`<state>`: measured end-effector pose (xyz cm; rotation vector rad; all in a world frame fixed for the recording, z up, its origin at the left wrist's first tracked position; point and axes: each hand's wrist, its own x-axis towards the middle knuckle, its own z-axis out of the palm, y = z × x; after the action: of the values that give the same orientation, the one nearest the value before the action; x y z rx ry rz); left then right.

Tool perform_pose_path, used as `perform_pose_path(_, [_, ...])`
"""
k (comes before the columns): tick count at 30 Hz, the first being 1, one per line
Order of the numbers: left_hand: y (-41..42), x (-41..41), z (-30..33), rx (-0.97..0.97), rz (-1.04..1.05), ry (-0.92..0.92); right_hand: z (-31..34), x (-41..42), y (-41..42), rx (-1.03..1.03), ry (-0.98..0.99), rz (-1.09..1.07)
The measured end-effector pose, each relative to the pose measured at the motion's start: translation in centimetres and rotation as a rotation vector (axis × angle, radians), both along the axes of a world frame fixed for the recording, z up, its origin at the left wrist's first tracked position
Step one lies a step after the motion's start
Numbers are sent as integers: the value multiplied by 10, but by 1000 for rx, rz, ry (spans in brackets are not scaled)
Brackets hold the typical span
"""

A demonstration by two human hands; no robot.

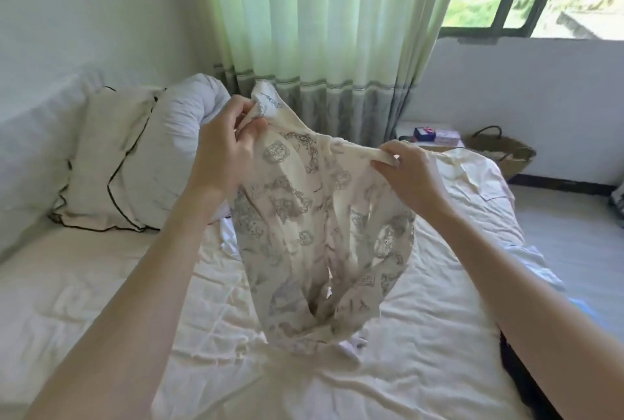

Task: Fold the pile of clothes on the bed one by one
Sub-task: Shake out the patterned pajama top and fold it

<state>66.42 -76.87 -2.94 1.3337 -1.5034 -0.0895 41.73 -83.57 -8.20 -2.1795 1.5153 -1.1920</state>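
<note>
Your left hand and right hand each pinch the top edge of the cream, grey-printed thin cotton garment. It hangs below your fingers, long axis vertical, with its lower end touching the white wrinkled bed sheet. Both hands are about equally near; lay it flat next.

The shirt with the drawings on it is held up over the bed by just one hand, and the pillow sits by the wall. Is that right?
Not quite. The head view shows two hands holding the shirt: the left hand pinches one top corner and the right hand pinches the other. The rest is right: it hangs over the bed, and the pillow sits by the wall.
</note>
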Motion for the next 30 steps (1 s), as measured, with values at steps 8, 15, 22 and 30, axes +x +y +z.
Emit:
perform_pose_path(8, [64,10,-150,870,-333,-74,-136,-33,71,518,198,185])
perform_pose_path(15, [148,-39,-309,1775,-668,-60,-267,-74,158,1263,887,280])
perform_pose_path(22, [140,-33,-359,1596,-418,-181,-313,-67,148,1299,744,217])
perform_pose_path(30, [72,-36,-453,1316,-174,-114,-386,13,66,937,505,125])
